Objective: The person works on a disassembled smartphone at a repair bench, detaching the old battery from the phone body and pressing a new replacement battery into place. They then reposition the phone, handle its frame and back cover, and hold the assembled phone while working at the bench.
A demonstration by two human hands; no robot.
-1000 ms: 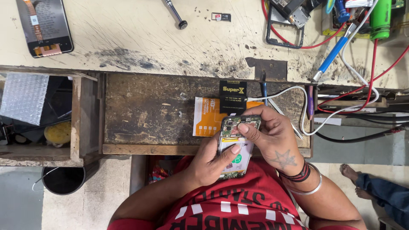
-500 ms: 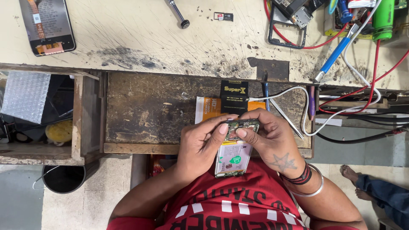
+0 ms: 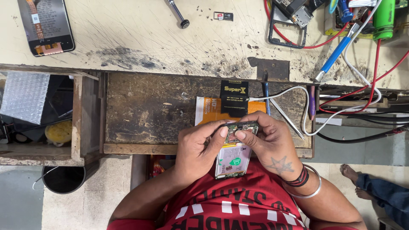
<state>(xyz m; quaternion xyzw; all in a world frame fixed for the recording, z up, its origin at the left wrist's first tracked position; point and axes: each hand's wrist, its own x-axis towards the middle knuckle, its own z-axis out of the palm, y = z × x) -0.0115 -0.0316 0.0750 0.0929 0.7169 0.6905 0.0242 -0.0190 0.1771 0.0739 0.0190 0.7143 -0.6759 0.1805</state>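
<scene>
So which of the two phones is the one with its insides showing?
The opened phone held between the left hand and right hand, circuit board exposed. The other phone lies untouched at the bench's far left corner.

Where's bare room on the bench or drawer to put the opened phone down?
Free: benchtop between the face-down screen panel and the metal tool; drawer floor left of the orange packet. Crowded: top right, with cables, the blue-handled tool and the phone frame.
</scene>
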